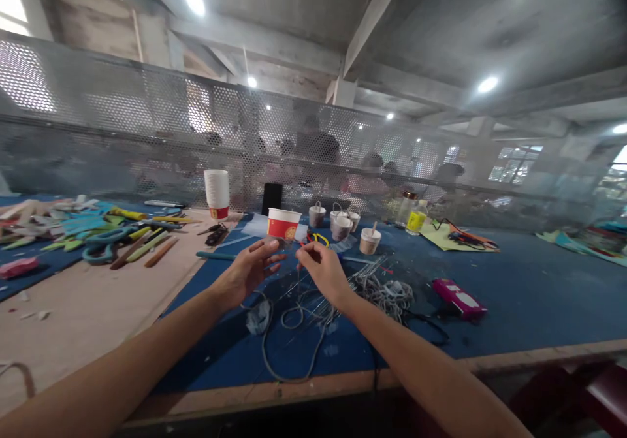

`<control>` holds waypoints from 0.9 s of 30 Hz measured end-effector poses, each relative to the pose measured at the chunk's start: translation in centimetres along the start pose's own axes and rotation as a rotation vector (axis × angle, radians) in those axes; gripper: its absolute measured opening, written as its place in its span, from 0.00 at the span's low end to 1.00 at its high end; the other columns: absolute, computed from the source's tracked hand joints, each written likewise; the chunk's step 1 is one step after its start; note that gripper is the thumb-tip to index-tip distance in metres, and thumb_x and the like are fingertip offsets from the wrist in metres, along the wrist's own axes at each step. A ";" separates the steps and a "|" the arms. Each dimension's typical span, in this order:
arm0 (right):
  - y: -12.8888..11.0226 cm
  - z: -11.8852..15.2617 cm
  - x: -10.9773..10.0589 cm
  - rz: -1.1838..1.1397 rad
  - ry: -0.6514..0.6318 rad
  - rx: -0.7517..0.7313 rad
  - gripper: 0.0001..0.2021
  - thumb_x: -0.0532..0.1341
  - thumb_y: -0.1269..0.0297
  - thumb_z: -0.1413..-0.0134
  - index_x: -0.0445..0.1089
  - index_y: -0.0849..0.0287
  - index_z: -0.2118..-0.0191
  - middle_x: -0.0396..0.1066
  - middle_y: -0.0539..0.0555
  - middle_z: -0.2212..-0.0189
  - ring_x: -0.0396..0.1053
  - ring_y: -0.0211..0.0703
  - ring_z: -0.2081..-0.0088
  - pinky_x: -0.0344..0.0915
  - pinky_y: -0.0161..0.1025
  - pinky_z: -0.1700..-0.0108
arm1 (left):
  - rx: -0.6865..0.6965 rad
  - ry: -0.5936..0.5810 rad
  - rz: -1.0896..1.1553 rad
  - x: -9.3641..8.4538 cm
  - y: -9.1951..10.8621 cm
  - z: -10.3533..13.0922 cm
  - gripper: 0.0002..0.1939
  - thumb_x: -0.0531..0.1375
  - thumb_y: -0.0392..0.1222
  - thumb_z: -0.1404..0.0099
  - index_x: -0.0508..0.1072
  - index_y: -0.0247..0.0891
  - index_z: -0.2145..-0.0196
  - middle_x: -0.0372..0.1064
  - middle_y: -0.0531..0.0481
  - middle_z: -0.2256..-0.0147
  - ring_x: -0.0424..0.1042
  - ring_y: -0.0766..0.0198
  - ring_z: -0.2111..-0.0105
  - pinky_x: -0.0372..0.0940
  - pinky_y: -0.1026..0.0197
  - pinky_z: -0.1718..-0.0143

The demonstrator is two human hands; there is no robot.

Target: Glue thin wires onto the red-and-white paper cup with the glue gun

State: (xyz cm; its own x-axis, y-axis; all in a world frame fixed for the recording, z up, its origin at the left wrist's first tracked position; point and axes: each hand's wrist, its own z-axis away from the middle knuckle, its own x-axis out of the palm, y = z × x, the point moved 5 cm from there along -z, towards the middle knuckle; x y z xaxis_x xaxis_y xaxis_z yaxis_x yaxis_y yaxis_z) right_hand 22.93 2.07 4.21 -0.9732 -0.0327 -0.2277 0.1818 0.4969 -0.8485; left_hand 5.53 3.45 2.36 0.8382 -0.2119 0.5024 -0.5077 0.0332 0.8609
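While some small cups just right of centre already carry loops, grey cord lies loose at lower centre, the right hand seems to pinch it narrowly, and I cannot tell the left hand's grip.

No lettering, brand or number is legible. Marks too small to read: a yellow emblem on the red band of the paper cup, print on the red base of the cup stack, and the yellow label of the bottle near the table's far edge.
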 end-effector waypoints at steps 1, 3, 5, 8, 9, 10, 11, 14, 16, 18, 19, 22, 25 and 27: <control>-0.2 0.0 -0.1 0.019 0.022 -0.016 0.09 0.62 0.57 0.42 0.70 0.56 0.66 0.75 0.50 0.71 0.73 0.44 0.65 0.68 0.40 0.56 | 0.000 0.002 0.002 0.1 0.0 0.0 0.11 0.71 0.37 0.41 0.80 0.36 0.59 0.80 0.45 0.58 0.79 0.61 0.62 0.74 0.65 0.65; -0.4 -0.1 -0.3 0.017 0.050 -0.023 0.07 0.62 0.59 0.43 0.70 0.56 0.67 0.76 0.51 0.69 0.73 0.44 0.63 0.67 0.40 0.55 | 0.001 -0.003 0.001 0.1 0.0 0.1 0.11 0.71 0.37 0.40 0.80 0.36 0.59 0.80 0.45 0.58 0.79 0.62 0.63 0.73 0.65 0.65; -0.4 -0.2 -0.4 -0.014 0.056 -0.007 0.06 0.61 0.60 0.43 0.68 0.56 0.67 0.77 0.51 0.69 0.74 0.44 0.63 0.67 0.40 0.55 | 0.000 -0.016 -0.010 0.2 0.0 0.1 0.12 0.71 0.38 0.40 0.80 0.35 0.58 0.80 0.44 0.56 0.79 0.62 0.62 0.74 0.65 0.64; -0.5 -0.3 -0.5 -0.050 0.055 0.000 0.06 0.61 0.59 0.41 0.67 0.55 0.66 0.77 0.50 0.73 0.75 0.44 0.65 0.67 0.39 0.56 | -0.006 -0.019 -0.022 0.2 0.1 0.2 0.14 0.71 0.38 0.41 0.80 0.35 0.56 0.80 0.42 0.53 0.79 0.62 0.62 0.74 0.64 0.63; -0.4 -0.3 -0.6 -0.056 0.055 0.000 0.07 0.61 0.59 0.41 0.67 0.56 0.66 0.76 0.49 0.74 0.75 0.44 0.66 0.67 0.39 0.56 | -0.010 -0.015 -0.021 0.2 0.1 0.2 0.14 0.71 0.37 0.41 0.80 0.35 0.56 0.80 0.42 0.53 0.79 0.62 0.62 0.74 0.64 0.63; -0.4 -0.3 -0.6 -0.063 0.058 0.000 0.07 0.61 0.59 0.40 0.67 0.56 0.65 0.76 0.49 0.74 0.75 0.44 0.66 0.67 0.39 0.56 | -0.014 -0.011 -0.019 0.1 0.1 0.2 0.14 0.71 0.37 0.41 0.80 0.35 0.56 0.80 0.43 0.53 0.79 0.62 0.62 0.74 0.64 0.63; -0.4 -0.3 -0.7 -0.069 0.062 -0.001 0.07 0.61 0.58 0.40 0.67 0.56 0.65 0.76 0.49 0.74 0.75 0.44 0.66 0.67 0.39 0.57 | -0.016 -0.008 -0.015 0.1 0.1 0.1 0.14 0.71 0.37 0.40 0.80 0.35 0.56 0.80 0.43 0.53 0.79 0.63 0.62 0.74 0.64 0.63; -0.2 -0.3 -0.8 -0.085 0.069 -0.005 0.08 0.61 0.57 0.40 0.67 0.56 0.65 0.76 0.49 0.74 0.74 0.43 0.67 0.67 0.39 0.57 | -0.018 -0.018 -0.010 -0.1 -0.1 0.0 0.13 0.70 0.38 0.38 0.80 0.36 0.55 0.80 0.44 0.54 0.79 0.63 0.62 0.74 0.64 0.62; -0.1 -0.4 -0.8 -0.088 0.068 -0.009 0.08 0.61 0.57 0.39 0.66 0.56 0.65 0.76 0.49 0.75 0.74 0.43 0.68 0.67 0.39 0.57 | -0.022 -0.025 0.001 -0.2 -0.2 -0.1 0.12 0.70 0.38 0.38 0.80 0.36 0.55 0.80 0.45 0.56 0.79 0.63 0.62 0.74 0.64 0.62; 0.0 -0.4 -0.9 -0.088 0.067 -0.007 0.08 0.61 0.57 0.39 0.66 0.56 0.65 0.76 0.49 0.75 0.74 0.43 0.68 0.67 0.39 0.58 | -0.032 -0.020 0.021 -0.3 -0.4 -0.1 0.12 0.70 0.37 0.38 0.80 0.36 0.56 0.80 0.46 0.59 0.79 0.63 0.62 0.74 0.64 0.62; 0.0 -0.5 -0.9 -0.087 0.070 -0.005 0.08 0.61 0.57 0.40 0.66 0.56 0.65 0.76 0.49 0.75 0.74 0.43 0.68 0.67 0.39 0.58 | -0.038 -0.016 0.031 -0.3 -0.5 -0.1 0.11 0.69 0.37 0.38 0.79 0.36 0.57 0.80 0.46 0.61 0.79 0.63 0.63 0.74 0.64 0.63; 0.1 -0.5 -0.9 -0.081 0.078 0.001 0.08 0.62 0.57 0.40 0.66 0.56 0.65 0.76 0.49 0.76 0.75 0.43 0.68 0.68 0.40 0.58 | -0.049 -0.012 0.046 -0.2 -0.5 -0.1 0.10 0.69 0.37 0.37 0.79 0.35 0.57 0.80 0.46 0.62 0.80 0.62 0.63 0.74 0.64 0.64; 0.1 -0.5 -0.9 -0.076 0.080 0.004 0.09 0.61 0.57 0.40 0.66 0.56 0.65 0.76 0.49 0.76 0.75 0.44 0.68 0.68 0.40 0.58 | -0.049 -0.033 0.046 -0.1 -0.5 -0.1 0.09 0.68 0.37 0.37 0.79 0.36 0.57 0.80 0.45 0.59 0.80 0.62 0.62 0.74 0.64 0.62; 0.1 -0.5 -0.9 -0.076 0.080 0.009 0.09 0.61 0.56 0.41 0.66 0.56 0.66 0.76 0.49 0.76 0.75 0.44 0.68 0.68 0.40 0.58 | -0.051 -0.053 0.046 -0.2 -0.5 -0.1 0.09 0.68 0.37 0.37 0.80 0.36 0.57 0.80 0.44 0.59 0.80 0.61 0.62 0.74 0.63 0.62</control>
State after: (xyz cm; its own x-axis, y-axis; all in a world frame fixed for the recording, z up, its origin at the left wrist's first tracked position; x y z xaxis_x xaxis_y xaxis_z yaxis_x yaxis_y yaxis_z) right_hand 23.71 2.60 4.58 -0.9923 -0.0004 -0.1243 0.1083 0.4876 -0.8663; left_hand 5.69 3.58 1.84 0.8019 -0.2606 0.5377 -0.5335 0.0930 0.8407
